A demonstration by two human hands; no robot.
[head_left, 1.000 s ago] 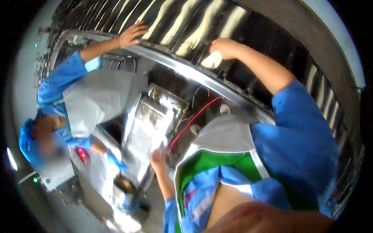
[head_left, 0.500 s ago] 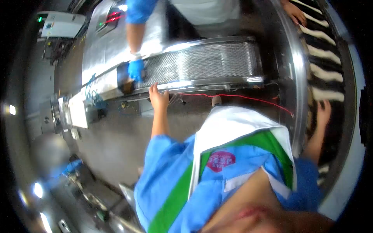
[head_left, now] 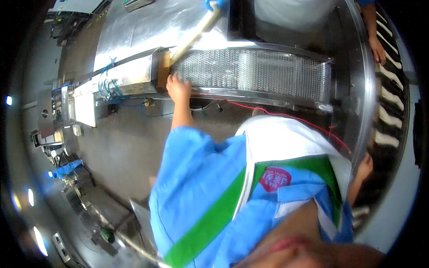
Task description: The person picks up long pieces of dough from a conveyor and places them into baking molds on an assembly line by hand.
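My left hand [head_left: 179, 89] is at the near edge of the mesh conveyor [head_left: 214, 69], beside its brown outlet [head_left: 164, 69], fingers a little apart and holding nothing visible. A co-worker's blue-gloved hand [head_left: 214, 5] holds one end of a long pale dough strip [head_left: 196, 33], whose lower end slants down to the outlet just above my fingers. At the right, my right hand [head_left: 365, 166] lies by the rim of the dark grooved trays [head_left: 389, 161]; it looks open, with no dough visible in it. Several dough strips [head_left: 386, 139] lie in the grooves above it.
Another bare hand [head_left: 377, 50] of a co-worker rests on the trays at the upper right. A steel frame edge [head_left: 367, 89] runs between conveyor and trays. A red cord [head_left: 286, 117] hangs below the conveyor. Blue tubing [head_left: 107, 85] loops over the metal housing [head_left: 129, 78].
The view has swung toward the conveyor. My right hand has let go of the dough end and drawn back to the tray rim. My left hand is now by the outlet; the co-worker's glove has lifted a strip.
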